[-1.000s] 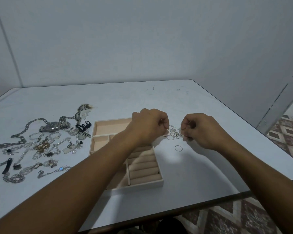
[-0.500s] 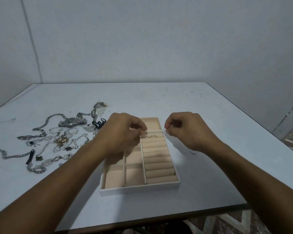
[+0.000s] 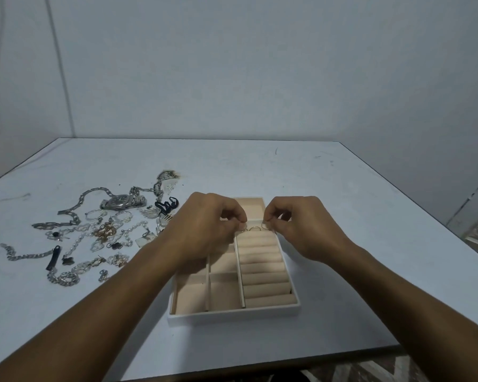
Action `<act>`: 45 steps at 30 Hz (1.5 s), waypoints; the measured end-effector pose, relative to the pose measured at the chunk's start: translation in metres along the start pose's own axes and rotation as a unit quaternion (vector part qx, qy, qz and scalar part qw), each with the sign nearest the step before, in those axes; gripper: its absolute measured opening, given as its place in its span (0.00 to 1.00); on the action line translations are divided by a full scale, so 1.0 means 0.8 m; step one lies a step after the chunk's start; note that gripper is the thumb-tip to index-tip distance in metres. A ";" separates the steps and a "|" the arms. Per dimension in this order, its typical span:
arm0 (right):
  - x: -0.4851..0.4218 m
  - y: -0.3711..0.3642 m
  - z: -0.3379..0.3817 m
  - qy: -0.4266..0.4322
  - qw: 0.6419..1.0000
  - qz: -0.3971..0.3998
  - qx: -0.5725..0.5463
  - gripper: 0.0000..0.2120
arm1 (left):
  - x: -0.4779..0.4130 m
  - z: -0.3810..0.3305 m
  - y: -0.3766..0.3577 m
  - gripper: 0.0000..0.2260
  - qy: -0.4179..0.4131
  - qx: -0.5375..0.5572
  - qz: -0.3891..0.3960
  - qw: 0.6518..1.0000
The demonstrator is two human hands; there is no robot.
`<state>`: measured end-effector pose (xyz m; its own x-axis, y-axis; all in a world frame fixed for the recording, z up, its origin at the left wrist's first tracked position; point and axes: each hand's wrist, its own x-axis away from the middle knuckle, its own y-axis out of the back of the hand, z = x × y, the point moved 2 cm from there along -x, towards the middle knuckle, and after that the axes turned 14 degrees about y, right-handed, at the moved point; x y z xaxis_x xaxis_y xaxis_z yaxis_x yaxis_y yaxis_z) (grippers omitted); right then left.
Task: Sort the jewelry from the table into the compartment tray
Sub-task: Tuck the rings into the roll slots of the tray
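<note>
1. The left hand (image 3: 204, 224) is curled over the far part of the compartment tray (image 3: 233, 317), thumb and forefinger pinched together at a thin ring; whether the ring is truly gripped or only touched I cannot tell, it is so small.
2. The right hand (image 3: 301, 227) mirrors it from the other side, fingertips pinched on a thin ring at the right end of the same row.
3. Between the 2 hands a short line of thin rings (image 3: 253, 229) stands in the farthest slot of the ring-roll section, which runs down the tray's right side.
4. The rolls nearer the person look bare, and the square compartments on the tray's left side show only their beige lining; the left forearm hides part of them.
5. The tray sits on the white table (image 3: 356, 216), near its front edge.
6. Well to the left of the tray lies the unsorted jewelry pile (image 3: 94, 235): a silver wristwatch (image 3: 122, 202), a heavy chain (image 3: 75, 209), pearl strands, a gold-coloured piece (image 3: 105, 231) and some black pieces, all tangled close together on the tabletop.
7. Plain pale walls stand behind the table.
</note>
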<state>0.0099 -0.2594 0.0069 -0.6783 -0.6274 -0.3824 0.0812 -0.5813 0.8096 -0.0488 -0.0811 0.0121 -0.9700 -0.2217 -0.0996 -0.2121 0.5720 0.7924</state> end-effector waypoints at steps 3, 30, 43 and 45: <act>0.001 -0.002 0.000 0.009 1.000 0.007 0.018 0.05 | 0.001 0.001 0.000 0.02 0.005 0.007 0.002 1.000; 0.009 -0.009 0.000 0.049 0.995 0.045 0.081 0.14 | 0.003 0.000 -0.003 0.02 0.005 -0.003 -0.003 1.000; 0.020 0.015 -0.017 -0.015 0.998 0.006 0.061 0.15 | 0.005 0.001 -0.012 0.06 -0.047 -0.079 -0.010 0.996; 0.025 0.024 -0.024 -0.022 0.998 -0.003 0.056 0.14 | 0.006 0.003 -0.014 0.07 -0.075 -0.101 -0.020 0.992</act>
<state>0.0119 -0.2927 0.0062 -0.7098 -0.5994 -0.3700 -0.0042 -0.5216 0.8532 -0.0512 -0.0866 0.0017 -0.9714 -0.1122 -0.2093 -0.2368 0.3918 0.8891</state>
